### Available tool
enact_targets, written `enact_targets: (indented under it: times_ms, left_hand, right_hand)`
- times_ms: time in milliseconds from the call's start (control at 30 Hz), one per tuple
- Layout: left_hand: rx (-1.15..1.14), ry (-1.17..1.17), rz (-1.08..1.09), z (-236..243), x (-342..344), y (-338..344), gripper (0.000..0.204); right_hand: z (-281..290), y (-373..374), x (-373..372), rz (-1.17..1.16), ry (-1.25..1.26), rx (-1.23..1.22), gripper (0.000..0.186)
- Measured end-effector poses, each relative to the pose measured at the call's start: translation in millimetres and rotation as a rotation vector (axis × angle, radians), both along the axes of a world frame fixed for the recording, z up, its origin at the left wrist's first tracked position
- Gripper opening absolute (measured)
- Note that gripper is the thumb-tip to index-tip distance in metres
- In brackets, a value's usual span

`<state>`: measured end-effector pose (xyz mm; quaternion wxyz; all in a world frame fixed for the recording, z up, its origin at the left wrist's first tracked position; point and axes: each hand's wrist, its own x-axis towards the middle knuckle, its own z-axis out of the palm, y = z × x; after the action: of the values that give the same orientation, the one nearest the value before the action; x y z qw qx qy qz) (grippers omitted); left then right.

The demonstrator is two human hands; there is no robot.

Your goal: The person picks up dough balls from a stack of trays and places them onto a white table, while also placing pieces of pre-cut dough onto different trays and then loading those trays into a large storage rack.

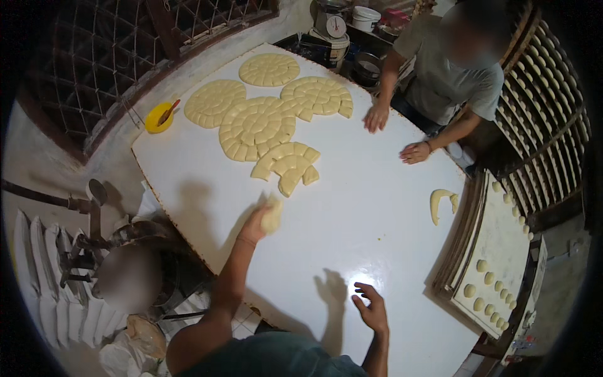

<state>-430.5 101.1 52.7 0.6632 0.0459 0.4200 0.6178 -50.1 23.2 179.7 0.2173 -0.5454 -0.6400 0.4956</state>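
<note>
My left hand (253, 225) grips a pale lump of dough (272, 215) above the white tabletop (352, 220); the lump is slightly blurred. Just beyond it lies a part-broken round of divided dough (292, 162), with pieces gone from its near side. My right hand (372, 308) hovers over the table's near side, fingers apart, holding nothing. Further off are several more dough rounds cut into small portions: one in the middle (256, 129), one at the left (215, 102), one at the back (269, 70) and one at the right with a gap (317, 96).
Across the table a person (440, 75) rests both hands near its edge. A curved dough strip (438, 206) lies at the right. Dough balls sit on a stacked tray (461, 267), beside a rack (546, 94). A yellow bowl (152, 125) stands at the far-left edge; a scale (331, 24) stands behind.
</note>
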Motion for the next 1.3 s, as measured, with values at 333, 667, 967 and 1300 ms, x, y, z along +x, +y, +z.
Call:
enact_targets:
  times_ms: [333, 667, 967, 1300]
  left_hand:
    - [0.059, 0.047, -0.686, 71, 206, -118, 0.075]
    - [0.486, 0.372, -1.961, 55, 378, -105, 0.054]
    - [1.445, 1.586, -1.061, 6, 391, -185, 0.026]
    - [1.199, 1.672, -0.755, -15, 460, -179, 0.011]
  right_hand:
    - [-30, -49, -10, -0.273, 0.267, -0.163, 0.036]
    - [6, -236, 247, -1.152, 1.549, 0.671, 0.026]
    - [-142, -257, 251, -0.959, -0.62, 0.272, 0.022]
    - [-135, -229, 270, -0.785, -0.659, 0.398, 0.01]
